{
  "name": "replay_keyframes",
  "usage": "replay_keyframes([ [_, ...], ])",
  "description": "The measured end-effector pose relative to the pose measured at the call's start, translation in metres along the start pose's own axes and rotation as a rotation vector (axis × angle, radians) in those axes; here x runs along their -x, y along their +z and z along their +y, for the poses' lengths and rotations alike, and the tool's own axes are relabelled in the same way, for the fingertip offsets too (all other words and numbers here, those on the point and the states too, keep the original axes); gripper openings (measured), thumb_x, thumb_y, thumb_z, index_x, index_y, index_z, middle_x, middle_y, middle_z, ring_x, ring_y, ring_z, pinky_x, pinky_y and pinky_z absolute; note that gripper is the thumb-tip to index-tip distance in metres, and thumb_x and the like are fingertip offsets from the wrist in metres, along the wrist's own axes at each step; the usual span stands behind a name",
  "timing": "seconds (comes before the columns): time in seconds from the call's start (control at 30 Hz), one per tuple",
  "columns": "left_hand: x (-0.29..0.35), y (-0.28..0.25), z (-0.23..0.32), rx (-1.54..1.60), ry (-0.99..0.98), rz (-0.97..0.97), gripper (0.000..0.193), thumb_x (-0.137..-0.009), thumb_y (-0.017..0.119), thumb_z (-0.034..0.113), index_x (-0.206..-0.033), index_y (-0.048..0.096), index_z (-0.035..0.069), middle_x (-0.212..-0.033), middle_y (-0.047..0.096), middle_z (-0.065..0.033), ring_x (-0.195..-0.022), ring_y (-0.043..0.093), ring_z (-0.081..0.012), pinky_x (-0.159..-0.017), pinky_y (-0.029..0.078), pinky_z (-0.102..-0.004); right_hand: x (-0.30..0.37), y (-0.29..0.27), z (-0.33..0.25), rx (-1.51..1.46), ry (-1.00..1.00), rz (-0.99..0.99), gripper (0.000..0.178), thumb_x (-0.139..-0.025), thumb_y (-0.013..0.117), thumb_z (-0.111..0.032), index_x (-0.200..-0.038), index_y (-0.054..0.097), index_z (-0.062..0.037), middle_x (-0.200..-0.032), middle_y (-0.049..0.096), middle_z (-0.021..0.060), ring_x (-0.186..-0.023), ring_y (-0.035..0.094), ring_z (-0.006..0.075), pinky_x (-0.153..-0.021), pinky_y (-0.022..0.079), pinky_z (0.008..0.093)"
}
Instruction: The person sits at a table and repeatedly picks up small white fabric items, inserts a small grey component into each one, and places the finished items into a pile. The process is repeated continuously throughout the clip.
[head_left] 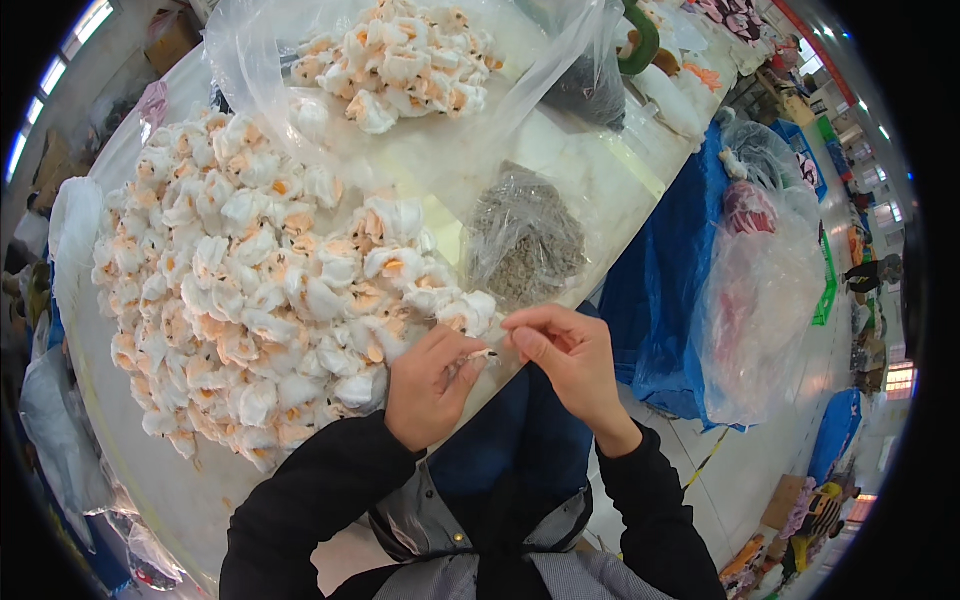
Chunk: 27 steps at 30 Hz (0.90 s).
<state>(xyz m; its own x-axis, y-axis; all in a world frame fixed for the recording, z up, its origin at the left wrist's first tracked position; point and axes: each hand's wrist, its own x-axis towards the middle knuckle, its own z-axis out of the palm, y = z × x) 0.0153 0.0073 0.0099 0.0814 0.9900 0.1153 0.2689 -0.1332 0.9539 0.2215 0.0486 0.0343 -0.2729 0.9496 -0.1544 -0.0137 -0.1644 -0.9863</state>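
Observation:
At the table's near edge, my left hand (pixel 432 385) is closed in a pinch. A small whitish piece with a dark tip (pixel 489 355) sticks out from its thumb and forefinger. Just to the right, my right hand (pixel 572 362) has its thumb and forefinger drawn together, its fingertips close to that piece. Whatever lies between them is too small to make out. Right behind both hands sits a fluffy white-and-peach plush piece (pixel 470 312). A broad heap of similar plush pieces (pixel 240 290), some with orange and black spots, spreads to the left.
A clear bag of grey-brown material (pixel 525 235) lies beyond my hands on the pale table (pixel 600 165). Farther back, more plush pieces (pixel 395 65) sit by a clear plastic bag (pixel 260 75). Blue sheeting (pixel 655 300) and a large clear sack (pixel 760 310) stand right of the table.

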Motion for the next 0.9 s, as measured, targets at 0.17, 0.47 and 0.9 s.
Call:
replay_keyframes([
  [0.17, 0.0, 0.002, -0.005, 0.033, 0.063, 0.012, 0.015, -0.095, 0.07, 0.001, -0.109, 0.074, 0.001, -0.089, 0.063, -0.0116, -0.069, 0.059, -0.0233, -0.063, 0.046, -0.0327, 0.01, 0.004, 0.016, -0.191, 0.081, -0.123, 0.019, -0.105, 0.071, -0.01, -0.118, 0.074, 0.0033, -0.099, 0.076, 0.0063, -0.089, 0.068, 0.0099, -0.077, 0.054, 0.0249],
  [0.47, -0.001, 0.0, -0.001, 0.011, 0.052, -0.004, 0.012, -0.096, 0.071, 0.003, -0.107, 0.074, 0.001, -0.09, 0.065, -0.0115, -0.068, 0.061, -0.0233, -0.061, 0.046, -0.0329, 0.015, 0.014, 0.016, -0.075, 0.037, -0.05, 0.016, -0.102, 0.073, -0.007, -0.115, 0.074, 0.0024, -0.099, 0.075, 0.0057, -0.088, 0.069, 0.0106, -0.078, 0.055, 0.0266],
  [0.9, 0.001, 0.003, -0.006, -0.098, 0.109, -0.009, 0.008, -0.096, 0.07, 0.005, -0.104, 0.072, 0.004, -0.092, 0.065, -0.0123, -0.068, 0.065, -0.0306, -0.06, 0.05, -0.0375, 0.008, 0.011, 0.002, 0.666, -0.354, -0.128, 0.007, -0.092, 0.075, 0.003, -0.095, 0.07, 0.0004, -0.088, 0.066, 0.0096, -0.074, 0.067, 0.0201, -0.068, 0.053, 0.031],
])
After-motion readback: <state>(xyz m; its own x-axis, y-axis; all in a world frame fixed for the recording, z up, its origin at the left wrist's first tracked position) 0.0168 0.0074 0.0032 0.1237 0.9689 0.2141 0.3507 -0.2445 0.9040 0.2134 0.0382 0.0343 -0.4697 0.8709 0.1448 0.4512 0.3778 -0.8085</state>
